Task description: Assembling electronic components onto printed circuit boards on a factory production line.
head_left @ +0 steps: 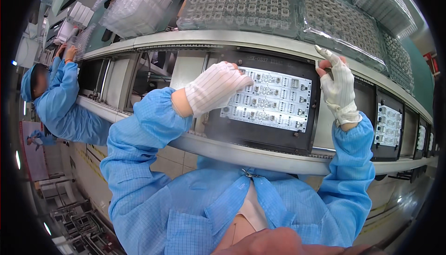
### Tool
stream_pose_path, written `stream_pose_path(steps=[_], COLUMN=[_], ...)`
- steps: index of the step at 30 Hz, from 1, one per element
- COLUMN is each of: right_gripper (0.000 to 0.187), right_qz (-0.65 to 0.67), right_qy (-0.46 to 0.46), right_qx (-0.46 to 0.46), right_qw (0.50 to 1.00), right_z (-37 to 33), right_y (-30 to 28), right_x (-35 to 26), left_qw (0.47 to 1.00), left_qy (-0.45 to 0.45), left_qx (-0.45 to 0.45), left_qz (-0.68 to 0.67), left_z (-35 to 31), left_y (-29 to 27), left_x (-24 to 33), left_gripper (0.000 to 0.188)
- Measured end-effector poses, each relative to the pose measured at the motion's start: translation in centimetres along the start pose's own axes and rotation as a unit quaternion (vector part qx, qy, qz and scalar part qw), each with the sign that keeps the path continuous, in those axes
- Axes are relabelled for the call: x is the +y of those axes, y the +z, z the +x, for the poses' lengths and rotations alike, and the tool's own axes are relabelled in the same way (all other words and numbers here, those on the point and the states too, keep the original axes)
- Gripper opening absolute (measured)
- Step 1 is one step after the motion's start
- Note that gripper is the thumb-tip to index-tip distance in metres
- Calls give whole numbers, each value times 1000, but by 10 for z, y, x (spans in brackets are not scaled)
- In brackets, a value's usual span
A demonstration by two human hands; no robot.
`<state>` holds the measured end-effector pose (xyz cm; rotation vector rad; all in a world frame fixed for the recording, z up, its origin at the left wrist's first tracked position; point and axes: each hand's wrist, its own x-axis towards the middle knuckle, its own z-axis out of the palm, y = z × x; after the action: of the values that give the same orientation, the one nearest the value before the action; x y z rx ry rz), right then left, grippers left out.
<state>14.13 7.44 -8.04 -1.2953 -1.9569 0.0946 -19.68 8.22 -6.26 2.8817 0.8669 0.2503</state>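
Note:
A white circuit board panel point(278, 98) with several rows of small parts lies in a black fixture plate point(237, 132) on the conveyor in front of me. My left hand point(218, 88), in a white striped glove with bare fingertips, is over the panel's upper left corner. Its fingers are curled together, and whatever they may hold is hidden. To the right of the fixture, my right hand point(337, 83) is raised by the far rail in a similar glove. Its index finger stretches toward the trays and the thumb stands apart, with nothing visible between them.
Clear plastic trays point(241, 6) of small parts stand along the far side, with more stacked trays point(141, 6) at the upper left. Metal rails point(223, 148) edge the conveyor. Another loaded fixture point(388, 125) sits farther right. A co-worker in blue point(69, 97) works at the left.

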Motion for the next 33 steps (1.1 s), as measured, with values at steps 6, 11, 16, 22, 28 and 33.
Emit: stream_pose_path(steps=[6, 11, 16, 22, 28, 33], right_gripper=[51, 53, 57, 72, 71, 67], right_qz=[32, 47, 68, 105, 17, -9], right_qy=[7, 0, 29, 111, 72, 28], right_qx=[-16, -26, -49, -127, -198, -213], right_qw=[999, 999, 996, 980, 977, 977], right_z=[-4, -3, -5, -15, -26, -24], right_y=[2, 2, -3, -6, -7, -6], right_x=[-8, -19, -39, -71, -76, -72], left_qw=[998, 995, 997, 993, 972, 965], left_qy=[-1, 2, 62, 49, 38, 29], left_qx=[27, 35, 39, 90, 206, 229], left_qz=[-65, -90, -19, -54, -107, -127], left_z=[1, 4, 7, -10, -8, -13], left_y=[-3, -5, -1, 9, -3, 1], left_x=[-1, -1, 3, -8, -9, -16], left_gripper=[28, 33, 35, 34, 34, 34])
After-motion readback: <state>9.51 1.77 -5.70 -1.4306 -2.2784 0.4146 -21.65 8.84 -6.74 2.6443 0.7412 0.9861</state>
